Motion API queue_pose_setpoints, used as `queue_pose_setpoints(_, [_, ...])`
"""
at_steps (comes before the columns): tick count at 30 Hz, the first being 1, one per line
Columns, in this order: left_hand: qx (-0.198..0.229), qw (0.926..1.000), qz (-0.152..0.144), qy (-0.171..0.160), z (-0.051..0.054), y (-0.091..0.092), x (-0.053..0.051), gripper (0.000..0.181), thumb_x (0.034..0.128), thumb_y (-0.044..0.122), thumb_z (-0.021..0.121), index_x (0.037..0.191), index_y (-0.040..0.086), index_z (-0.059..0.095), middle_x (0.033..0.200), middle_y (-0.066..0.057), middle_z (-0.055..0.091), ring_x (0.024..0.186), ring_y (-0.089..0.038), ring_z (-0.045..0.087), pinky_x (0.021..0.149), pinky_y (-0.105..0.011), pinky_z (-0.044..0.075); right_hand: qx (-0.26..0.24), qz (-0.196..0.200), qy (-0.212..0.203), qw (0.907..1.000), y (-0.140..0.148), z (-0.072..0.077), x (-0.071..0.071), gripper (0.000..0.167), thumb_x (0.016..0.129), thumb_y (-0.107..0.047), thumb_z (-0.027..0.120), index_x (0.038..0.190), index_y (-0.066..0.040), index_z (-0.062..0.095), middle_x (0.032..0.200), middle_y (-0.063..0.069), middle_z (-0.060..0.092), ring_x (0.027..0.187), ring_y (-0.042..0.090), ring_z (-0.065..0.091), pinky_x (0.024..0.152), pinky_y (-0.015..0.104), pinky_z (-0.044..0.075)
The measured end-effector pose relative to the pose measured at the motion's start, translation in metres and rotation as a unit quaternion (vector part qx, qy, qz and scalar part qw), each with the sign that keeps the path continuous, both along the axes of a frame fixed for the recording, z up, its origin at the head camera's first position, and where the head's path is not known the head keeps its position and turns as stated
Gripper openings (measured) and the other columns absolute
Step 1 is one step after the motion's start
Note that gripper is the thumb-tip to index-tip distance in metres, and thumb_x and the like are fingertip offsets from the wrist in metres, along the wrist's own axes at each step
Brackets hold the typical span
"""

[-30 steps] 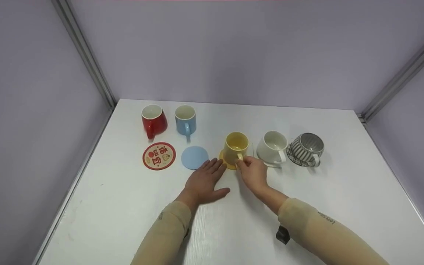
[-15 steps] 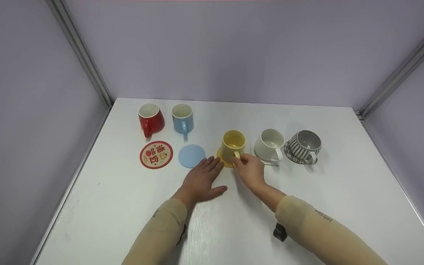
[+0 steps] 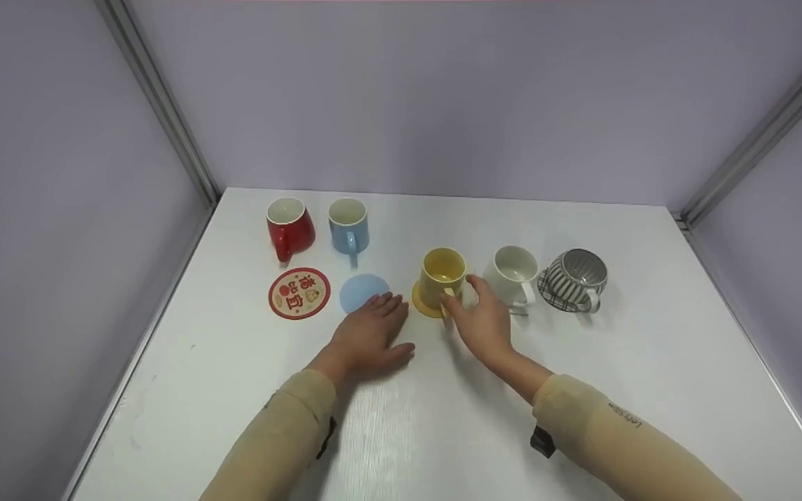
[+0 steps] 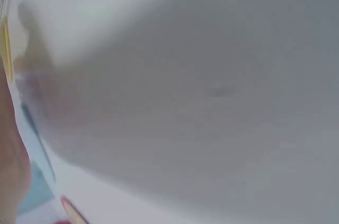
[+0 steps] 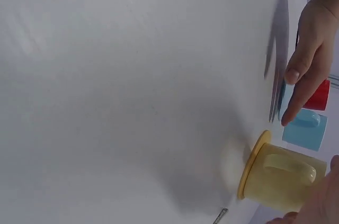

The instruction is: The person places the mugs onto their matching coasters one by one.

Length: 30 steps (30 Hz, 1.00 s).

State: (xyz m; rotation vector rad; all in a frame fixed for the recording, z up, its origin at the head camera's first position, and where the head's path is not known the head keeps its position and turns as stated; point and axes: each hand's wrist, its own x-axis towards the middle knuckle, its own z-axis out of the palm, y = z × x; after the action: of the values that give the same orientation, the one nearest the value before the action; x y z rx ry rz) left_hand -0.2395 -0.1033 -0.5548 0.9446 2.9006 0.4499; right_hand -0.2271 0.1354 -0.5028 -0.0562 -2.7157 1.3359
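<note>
A yellow mug (image 3: 439, 287) stands upright on a round yellow coaster (image 3: 420, 303), its handle toward me. My right hand (image 3: 486, 325) is at the mug's right side, fingers spread apart, thumb by the handle; whether it touches cannot be told. In the right wrist view, the yellow mug (image 5: 283, 179) shows its handle with no finger through it. Left of the mug, my left hand (image 3: 371, 335) stays low over the table, fingers straight. Its fingertips cover the near edge of a round light-blue coaster (image 3: 363, 289).
Behind the coasters stand a red mug (image 3: 294, 234) and a light-blue mug (image 3: 349, 235). A red-rimmed printed coaster (image 3: 299, 293) lies at left. Right of my right hand are a white mug (image 3: 511, 273) on a pale coaster and a striped grey mug (image 3: 577, 280) on a checked coaster (image 3: 552, 298).
My right fingers have let go of the yellow mug's handle and spread apart. My left hand has drawn left, away from the yellow coaster. The mug has stayed on its coaster.
</note>
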Motion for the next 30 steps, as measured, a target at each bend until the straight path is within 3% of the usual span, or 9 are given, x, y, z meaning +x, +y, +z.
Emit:
queue_pose_setpoints(4, [-0.015, 0.9998, 0.007, 0.015, 0.008, -0.026, -0.007, 0.084, 0.1025, 0.064, 0.051, 0.163, 0.007, 0.041, 0.169, -0.013, 0.037, 0.159, -0.029, 0.029, 0.131, -0.042, 0.018, 0.047, 0.027, 0.038, 0.9978, -0.003, 0.004, 0.001, 0.076, 0.097, -0.041, 0.077, 0.157, -0.006, 0.047, 0.165, 0.017, 0.043, 0.154, 0.037, 0.037, 0.125, 0.057, 0.032])
queue_pose_setpoints(7, [-0.013, 0.9990, 0.040, 0.014, 0.016, -0.043, -0.010, 0.085, 0.1020, 0.066, 0.049, 0.164, 0.009, 0.040, 0.170, -0.012, 0.037, 0.159, -0.030, 0.028, 0.131, -0.043, 0.019, 0.091, 0.053, 0.071, 0.9919, -0.008, 0.004, 0.002, 0.084, 0.095, -0.045, 0.079, 0.159, -0.005, 0.043, 0.170, 0.019, 0.033, 0.159, 0.040, 0.026, 0.126, 0.061, 0.026])
queue_pose_setpoints(10, [0.003, 0.9965, 0.084, 0.008, 0.024, -0.056, -0.012, 0.086, 0.1019, 0.066, 0.049, 0.166, 0.010, 0.037, 0.171, -0.012, 0.035, 0.160, -0.030, 0.026, 0.131, -0.046, 0.019, 0.146, 0.087, 0.120, 0.9782, -0.015, 0.003, 0.003, 0.092, 0.092, -0.052, 0.079, 0.160, -0.004, 0.041, 0.171, 0.022, 0.031, 0.159, 0.043, 0.022, 0.128, 0.060, 0.023])
queue_pose_setpoints(13, [0.015, 0.9924, 0.122, 0.007, 0.031, -0.068, -0.015, 0.086, 0.1019, 0.066, 0.050, 0.166, 0.011, 0.036, 0.171, -0.010, 0.034, 0.160, -0.031, 0.024, 0.130, -0.049, 0.021, 0.193, 0.121, 0.173, 0.9583, -0.025, 0.002, 0.006, 0.096, 0.090, -0.056, 0.080, 0.160, -0.004, 0.040, 0.169, 0.025, 0.033, 0.158, 0.043, 0.025, 0.129, 0.057, 0.022])
queue_pose_setpoints(15, [0.023, 0.9899, 0.140, 0.009, 0.035, -0.075, -0.016, 0.085, 0.1019, 0.065, 0.050, 0.166, 0.010, 0.037, 0.170, -0.011, 0.035, 0.160, -0.032, 0.026, 0.129, -0.052, 0.022, 0.209, 0.145, 0.184, 0.9494, -0.033, 0.002, 0.010, 0.097, 0.090, -0.058, 0.080, 0.162, -0.006, 0.039, 0.169, 0.024, 0.032, 0.159, 0.040, 0.026, 0.129, 0.055, 0.022])
queue_pose_setpoints(18, [0.030, 0.9866, 0.160, 0.014, 0.038, -0.083, -0.017, 0.085, 0.1016, 0.065, 0.049, 0.165, 0.009, 0.039, 0.169, -0.013, 0.036, 0.159, -0.034, 0.028, 0.129, -0.053, 0.023, 0.212, 0.177, 0.161, 0.9476, -0.047, 0.000, 0.014, 0.101, 0.090, -0.062, 0.078, 0.165, -0.010, 0.035, 0.172, 0.019, 0.030, 0.160, 0.035, 0.025, 0.129, 0.053, 0.024])
queue_pose_setpoints(20, [0.036, 0.9853, 0.166, 0.019, 0.039, -0.087, -0.018, 0.085, 0.1017, 0.065, 0.048, 0.164, 0.007, 0.040, 0.168, -0.015, 0.037, 0.158, -0.035, 0.030, 0.129, -0.053, 0.024, 0.200, 0.189, 0.130, 0.9527, -0.057, -0.001, 0.017, 0.102, 0.090, -0.065, 0.076, 0.166, -0.013, 0.033, 0.172, 0.017, 0.030, 0.160, 0.034, 0.025, 0.128, 0.053, 0.026])
queue_pose_setpoints(26, [0.038, 0.9837, 0.174, 0.027, 0.045, -0.093, -0.020, 0.085, 0.1019, 0.064, 0.048, 0.164, 0.007, 0.039, 0.168, -0.015, 0.037, 0.158, -0.034, 0.031, 0.130, -0.051, 0.022, 0.154, 0.188, 0.038, 0.9692, -0.085, -0.007, 0.013, 0.107, 0.088, -0.069, 0.075, 0.167, -0.011, 0.032, 0.169, 0.019, 0.036, 0.156, 0.035, 0.035, 0.121, 0.058, 0.039])
queue_pose_setpoints(30, [0.035, 0.9828, 0.180, 0.025, 0.048, -0.095, -0.021, 0.086, 0.1024, 0.065, 0.047, 0.165, 0.007, 0.037, 0.169, -0.015, 0.035, 0.158, -0.032, 0.029, 0.130, -0.049, 0.022, 0.154, 0.187, -0.009, 0.9701, -0.099, -0.016, 0.005, 0.110, 0.089, -0.069, 0.073, 0.167, -0.006, 0.028, 0.169, 0.023, 0.032, 0.156, 0.040, 0.033, 0.121, 0.058, 0.038])
